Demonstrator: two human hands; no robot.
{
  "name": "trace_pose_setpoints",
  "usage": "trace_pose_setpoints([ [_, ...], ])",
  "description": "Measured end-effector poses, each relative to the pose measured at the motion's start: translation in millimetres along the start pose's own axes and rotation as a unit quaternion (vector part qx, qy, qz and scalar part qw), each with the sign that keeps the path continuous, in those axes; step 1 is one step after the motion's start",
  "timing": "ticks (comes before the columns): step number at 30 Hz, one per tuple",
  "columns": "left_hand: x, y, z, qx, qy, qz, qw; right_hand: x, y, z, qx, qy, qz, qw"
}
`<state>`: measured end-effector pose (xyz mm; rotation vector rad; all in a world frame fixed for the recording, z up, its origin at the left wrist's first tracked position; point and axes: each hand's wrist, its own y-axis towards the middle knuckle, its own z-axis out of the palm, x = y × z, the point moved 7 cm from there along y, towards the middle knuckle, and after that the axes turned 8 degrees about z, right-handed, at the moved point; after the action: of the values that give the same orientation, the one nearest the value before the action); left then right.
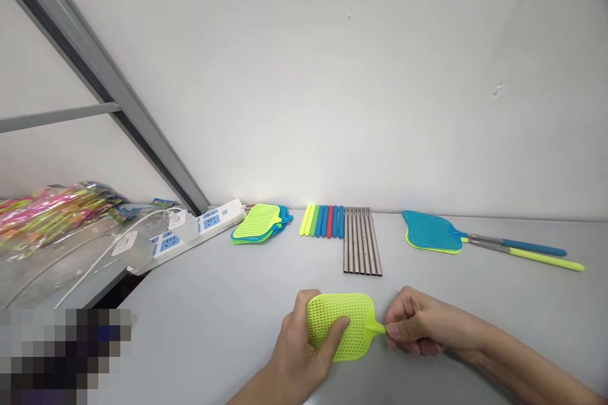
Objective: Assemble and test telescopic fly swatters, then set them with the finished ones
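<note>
Spanning the lower view: gray bench (190, 342), smooth, matte. Far left, crinkled clear bags (66, 212) with bright contents. Right side, two long-handled swatters (431, 233), a blue head over a yellow-green one. White plastic power strip (190, 242) at left rear. Left hand (299, 345) half-curled, thumb pressed flat on the mesh, fingers wrapped round the left edge. Right hand (420, 324) mostly closed, thumb and index pinching the neck tip; can't tell if anything else sits inside the fist. Both grip one yellow-green mesh head (360, 323), front center, rounded-square, thin plastic, rows of small holes, tapered neck pointing right. Behind: stack of perforated heads (256, 220), yellow-green and blue; brushed-looking metal tubes (361, 247), side by side; smooth round-ended sleeves (317, 221), yellow, green, blue, one red.
</note>
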<state>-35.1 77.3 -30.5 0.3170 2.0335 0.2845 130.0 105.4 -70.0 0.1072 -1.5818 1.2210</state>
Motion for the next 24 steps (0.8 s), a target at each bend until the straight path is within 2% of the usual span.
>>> trace_pose_setpoints([
  [4,-1.8,-3.2,2.2,0.002,-0.023,0.003,1.0,-1.3,-1.7,-0.3,0.019,-0.002,0.007,1.0],
  [9,-3.7,-7.5,1.2,-0.062,-0.072,-0.046,0.994,-1.9,-4.2,2.0,0.063,-0.002,0.013,0.998],
  [15,4.0,-15.9,3.7,-0.065,-0.076,-0.042,0.994,0.0,-7.1,5.8,0.089,0.013,0.029,0.996],
  [18,5.4,-16.5,1.7,-0.042,-0.049,-0.001,0.998,-1.3,-10.4,8.7,0.095,0.012,0.042,0.995],
  [22,-8.8,-13.0,7.6,0.064,-0.015,0.113,0.991,-2.8,-12.4,11.7,0.1,0.015,0.049,0.994],
  [24,-14.4,-13.1,8.4,0.077,-0.008,0.15,0.986,-3.2,-11.5,12.1,0.101,0.019,0.05,0.993],
])
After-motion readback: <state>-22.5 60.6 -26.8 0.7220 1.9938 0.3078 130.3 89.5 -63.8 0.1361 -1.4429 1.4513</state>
